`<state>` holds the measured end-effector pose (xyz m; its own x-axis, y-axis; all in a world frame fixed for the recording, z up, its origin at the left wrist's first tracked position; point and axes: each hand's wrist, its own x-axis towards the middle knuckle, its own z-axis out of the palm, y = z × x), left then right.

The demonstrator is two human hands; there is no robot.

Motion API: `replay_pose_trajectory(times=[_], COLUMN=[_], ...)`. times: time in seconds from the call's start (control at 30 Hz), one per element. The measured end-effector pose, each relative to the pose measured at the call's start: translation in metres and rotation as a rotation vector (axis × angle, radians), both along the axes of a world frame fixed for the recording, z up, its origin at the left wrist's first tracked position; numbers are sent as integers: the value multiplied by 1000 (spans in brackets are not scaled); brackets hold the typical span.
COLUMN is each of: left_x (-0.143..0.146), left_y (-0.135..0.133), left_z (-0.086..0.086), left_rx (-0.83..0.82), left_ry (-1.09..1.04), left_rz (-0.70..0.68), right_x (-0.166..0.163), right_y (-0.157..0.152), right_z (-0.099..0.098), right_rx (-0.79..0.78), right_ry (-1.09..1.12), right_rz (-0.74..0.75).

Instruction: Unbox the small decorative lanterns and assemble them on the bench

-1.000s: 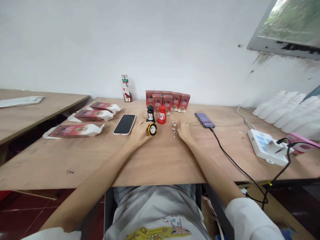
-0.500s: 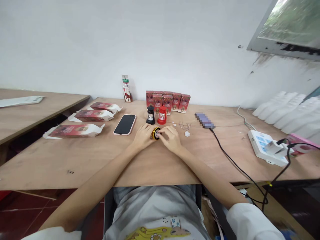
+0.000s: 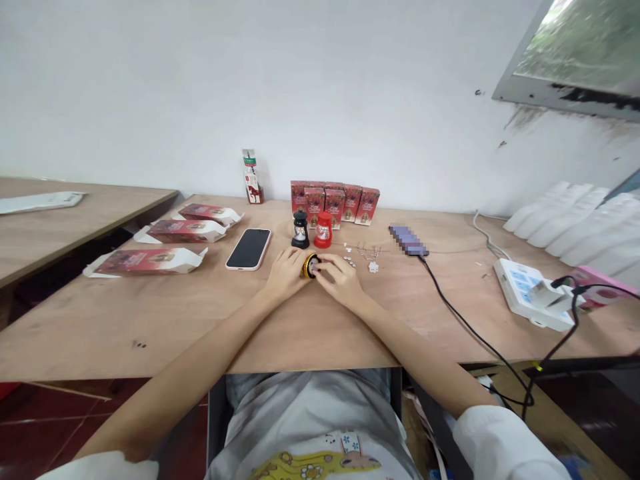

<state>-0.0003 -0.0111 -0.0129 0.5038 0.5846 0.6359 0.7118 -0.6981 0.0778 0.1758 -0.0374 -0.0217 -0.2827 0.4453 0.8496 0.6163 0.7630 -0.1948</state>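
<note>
A small gold and black round lantern piece [image 3: 311, 266] lies on its side on the wooden table [image 3: 310, 320]. My left hand [image 3: 285, 270] curls around its left side and holds it. My right hand [image 3: 341, 277] pinches at its open right end with closed fingers; anything between them is hidden. A black mini lantern [image 3: 301, 230] and a red mini lantern [image 3: 323, 231] stand just behind. Small white bits [image 3: 350, 257] and thin wire pieces [image 3: 370, 252] lie to the right of my right hand.
A phone [image 3: 249, 249] lies face up at the left, with three flat red cartons [image 3: 150, 261] beyond it. Red boxes [image 3: 335, 200] and a small bottle [image 3: 253, 177] stand by the wall. A black cable [image 3: 465, 320] runs to a white power strip [image 3: 530, 297] on the right.
My right hand left the small white bits and came left to the open end of the gold piece. My left hand stayed on that piece.
</note>
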Motion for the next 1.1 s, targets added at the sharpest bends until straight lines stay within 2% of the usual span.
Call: replay_pose_trajectory(times=[0.23, 0.6, 0.77, 0.93, 1.1], left_x=[5, 9, 10, 8, 5], left_y=[-7, -11, -13, -11, -5], left_z=[2, 5, 5, 5, 5], left_rx=[0, 37, 34, 4, -31], left_ry=[3, -7, -21, -37, -34], left_rz=[63, 75, 81, 84, 69], right_x=[-4, -8, -9, -7, -3], right_y=[-2, -3, -5, -3, 0], right_z=[-3, -3, -2, 2, 5], right_rx=[-11, 114, 0, -22, -117], right_ry=[-12, 21, 62, 91, 93], right_rz=[-41, -81, -75, -33, 16])
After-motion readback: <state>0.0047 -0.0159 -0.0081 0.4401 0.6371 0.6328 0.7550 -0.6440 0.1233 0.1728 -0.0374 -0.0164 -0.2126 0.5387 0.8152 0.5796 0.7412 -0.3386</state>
